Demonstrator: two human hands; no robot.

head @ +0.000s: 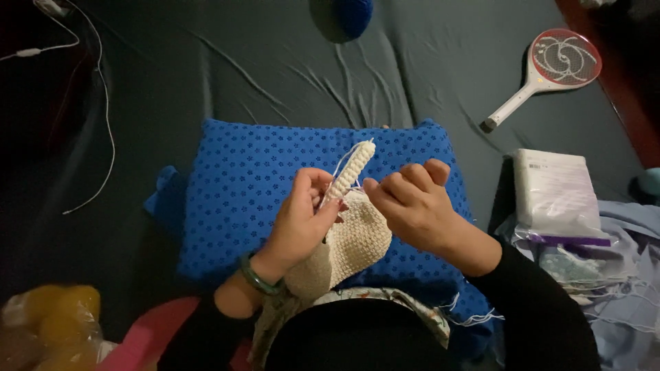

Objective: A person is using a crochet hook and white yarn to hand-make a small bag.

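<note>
Spread flat in the middle of a dark grey bedsheet (275, 62): a blue cushion (240, 185) dotted with small darker paw prints, the anchor for everything else. Up and to the right of that cushion, well apart, a racket-shaped bug swatter (546, 72) with red head and white handle, lying diagonally; just right of the cushion, a white plastic-wrapped packet (557, 196) with a purple edge, resting on crumpled pale blue cloth (619, 288). Above the cushion at the top edge, a blue ball of yarn (354, 14); far to its left a thin white cable (103, 117) trailing down the sheet, and at lower left a yellow plastic bag (51, 323) beside something pink (148, 336).
</note>
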